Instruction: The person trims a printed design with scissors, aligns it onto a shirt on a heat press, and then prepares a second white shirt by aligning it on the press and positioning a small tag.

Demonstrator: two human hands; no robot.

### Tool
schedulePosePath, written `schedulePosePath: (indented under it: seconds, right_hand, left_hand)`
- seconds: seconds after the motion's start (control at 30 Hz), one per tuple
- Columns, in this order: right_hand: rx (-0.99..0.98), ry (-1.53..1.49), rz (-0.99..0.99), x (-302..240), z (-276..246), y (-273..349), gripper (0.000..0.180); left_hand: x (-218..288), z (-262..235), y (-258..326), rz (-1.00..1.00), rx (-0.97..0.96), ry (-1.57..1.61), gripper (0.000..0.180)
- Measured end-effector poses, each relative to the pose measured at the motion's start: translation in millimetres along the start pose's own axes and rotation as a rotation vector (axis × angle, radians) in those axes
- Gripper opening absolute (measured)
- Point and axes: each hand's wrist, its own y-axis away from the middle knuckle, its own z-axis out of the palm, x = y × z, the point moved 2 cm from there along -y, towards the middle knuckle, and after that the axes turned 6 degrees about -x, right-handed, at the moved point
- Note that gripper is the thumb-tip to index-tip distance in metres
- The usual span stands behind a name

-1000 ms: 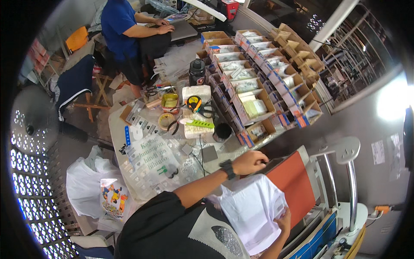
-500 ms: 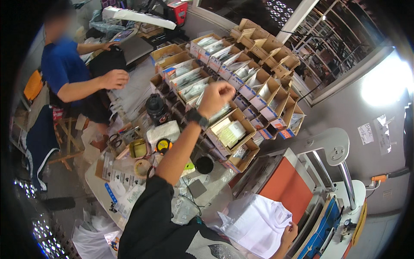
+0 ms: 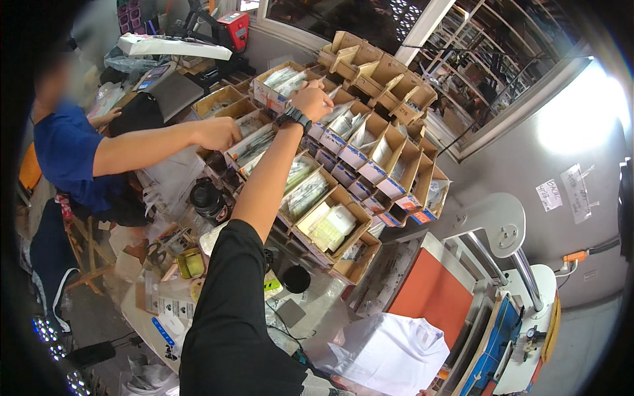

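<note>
My left hand (image 3: 312,101), with a dark watch on its wrist, reaches over the upper row of cardboard bins (image 3: 363,148). Its fingers are bent down at the flat white packets (image 3: 347,123) filed there; their tips are hidden, so what they grip cannot be made out. A white shirt (image 3: 393,353) lies at the lower right, partly across an orange-red press pad (image 3: 432,290). At most a sliver of my right hand shows at the bottom edge by the shirt, its fingers hidden.
A co-worker in a blue shirt (image 3: 72,148) stretches a hand (image 3: 221,134) over the left bins. A dark bottle (image 3: 209,198), a black round container (image 3: 296,279) and scissors (image 3: 156,253) stand or lie on the cluttered table. A press arm (image 3: 492,228) rises at right.
My left hand has moved farther over the bins, toward the upper-left packets. My right hand has dropped from the shirt collar nearly out of view. The co-worker's hand has reached right, over the bins.
</note>
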Motion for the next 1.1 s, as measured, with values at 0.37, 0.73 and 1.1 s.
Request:
schedulePosePath:
  seconds: [0.37, 0.73, 1.1]
  right_hand:
    - [-0.027, 0.106, 0.111, 45.4, 18.2, 22.0, 0.031]
    - [-0.167, 0.016, 0.108, 61.5, 30.1, 36.5, 0.028]
    - [-0.217, -0.015, 0.156, 66.1, 36.5, 47.2, 0.028]
  left_hand:
    - [-6.2, -8.1, -44.5, 0.474, -0.204, 0.06, 0.014]
    - [-49.0, -34.0, -35.5, 0.222, -0.108, -0.008, 0.015]
    - [-31.7, -19.8, -38.4, -0.069, -0.097, -0.454, 0.02]
